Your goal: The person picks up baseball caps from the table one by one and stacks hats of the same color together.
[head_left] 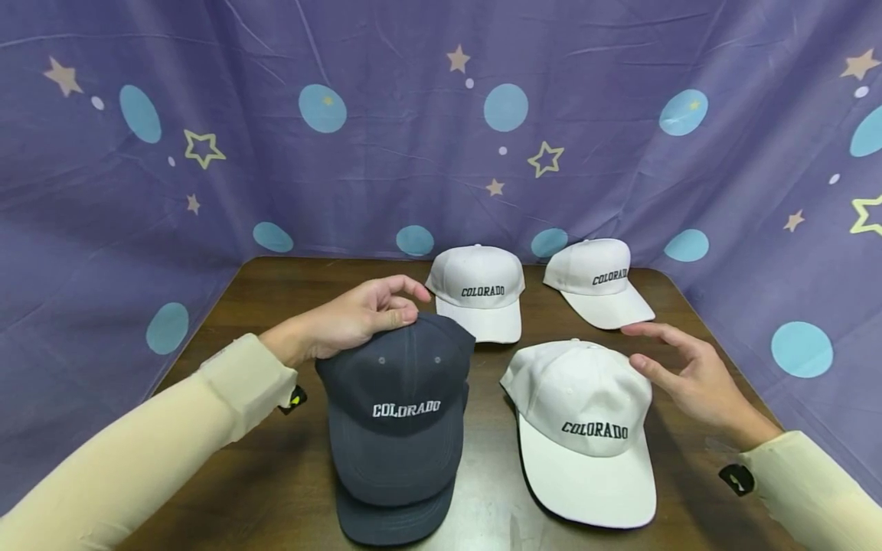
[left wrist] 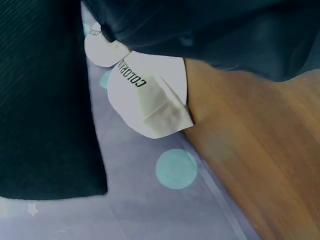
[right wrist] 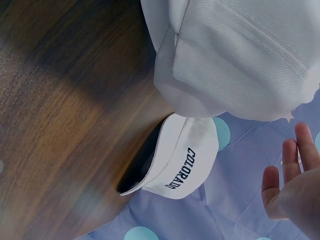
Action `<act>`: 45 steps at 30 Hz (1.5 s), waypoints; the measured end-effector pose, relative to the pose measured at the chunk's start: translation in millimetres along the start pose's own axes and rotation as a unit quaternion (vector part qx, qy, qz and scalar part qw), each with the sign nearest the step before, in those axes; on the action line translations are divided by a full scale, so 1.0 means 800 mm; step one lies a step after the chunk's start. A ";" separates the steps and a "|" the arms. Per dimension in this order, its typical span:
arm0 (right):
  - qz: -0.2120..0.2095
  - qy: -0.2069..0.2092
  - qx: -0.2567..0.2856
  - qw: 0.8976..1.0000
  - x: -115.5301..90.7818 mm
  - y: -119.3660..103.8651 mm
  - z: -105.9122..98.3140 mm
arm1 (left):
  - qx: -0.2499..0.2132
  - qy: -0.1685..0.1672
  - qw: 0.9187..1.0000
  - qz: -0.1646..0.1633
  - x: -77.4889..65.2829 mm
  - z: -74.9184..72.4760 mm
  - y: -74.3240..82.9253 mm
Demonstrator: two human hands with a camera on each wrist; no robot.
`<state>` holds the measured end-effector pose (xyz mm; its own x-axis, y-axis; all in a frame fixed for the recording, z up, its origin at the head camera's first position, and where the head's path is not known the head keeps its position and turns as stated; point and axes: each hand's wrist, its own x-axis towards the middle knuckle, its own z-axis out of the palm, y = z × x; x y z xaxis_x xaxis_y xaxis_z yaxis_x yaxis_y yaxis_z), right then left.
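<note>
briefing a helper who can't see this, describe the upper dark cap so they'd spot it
Find the brown table, then the left hand. That hand grips the upper dark cap by its crown. Its front reads COLORADO in white; the lower dark cap shows no lettering.

PLACE: small draped enclosure, home or studio cannot be told | WALLS: purple cloth (head_left: 406,176) hanging in folds behind and along both sides | PRINT: stars (head_left: 458,59), blue dots (head_left: 506,107) | SURFACE: brown wood-look table (head_left: 269,467), rounded far corners, back edge near cloth | WIDER ROOM: hidden
</note>
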<state>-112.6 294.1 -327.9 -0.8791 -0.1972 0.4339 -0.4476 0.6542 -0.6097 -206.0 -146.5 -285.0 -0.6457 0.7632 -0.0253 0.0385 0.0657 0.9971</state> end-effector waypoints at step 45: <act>0.022 -0.017 0.003 1.000 -0.003 -0.007 0.014 | 0.447 0.130 0.877 0.120 -0.019 -0.006 -0.098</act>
<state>-109.6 283.0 -332.9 -0.9025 -0.1932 0.3848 -0.4099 0.6589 -0.6307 -203.3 -166.2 -362.5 -0.6846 0.6595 0.3104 0.7045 0.4895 0.5139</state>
